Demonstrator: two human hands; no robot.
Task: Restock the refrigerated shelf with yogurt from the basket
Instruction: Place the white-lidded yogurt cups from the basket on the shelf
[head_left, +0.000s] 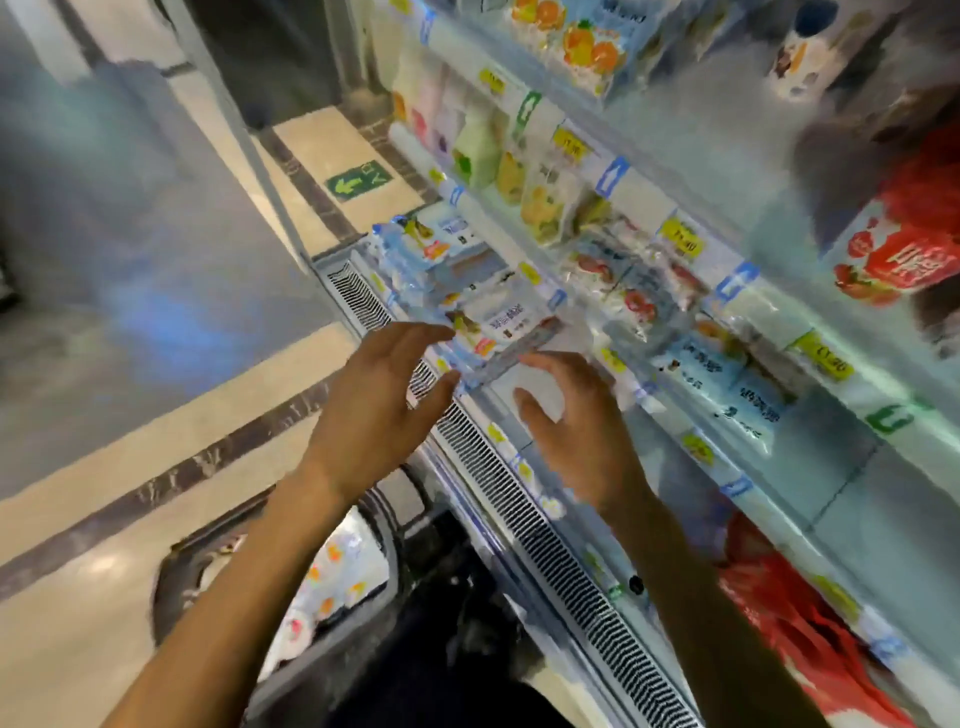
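Beige stone floor (78, 649) tiles with dark veined strips are running beside the refrigerated shelf (641, 205), a slatted metal grille (545, 545) lining its foot. White yogurt packs (332, 582) printed with fruit are lying in the dark basket (176, 571) under the arms. The left hand (384, 384) and right hand (576, 415) are hovering apart at a lower tier, fingers spread and loosely bent, gripping nothing.

Basket (174, 597) half hidden (yogurt (332, 571) inside blurred); price tags (680, 234) unreadable.

Refrigerated shelf (649, 205), blurred yogurt packs (501, 317) lined along it, basket (176, 571) on tiled floor (104, 519)
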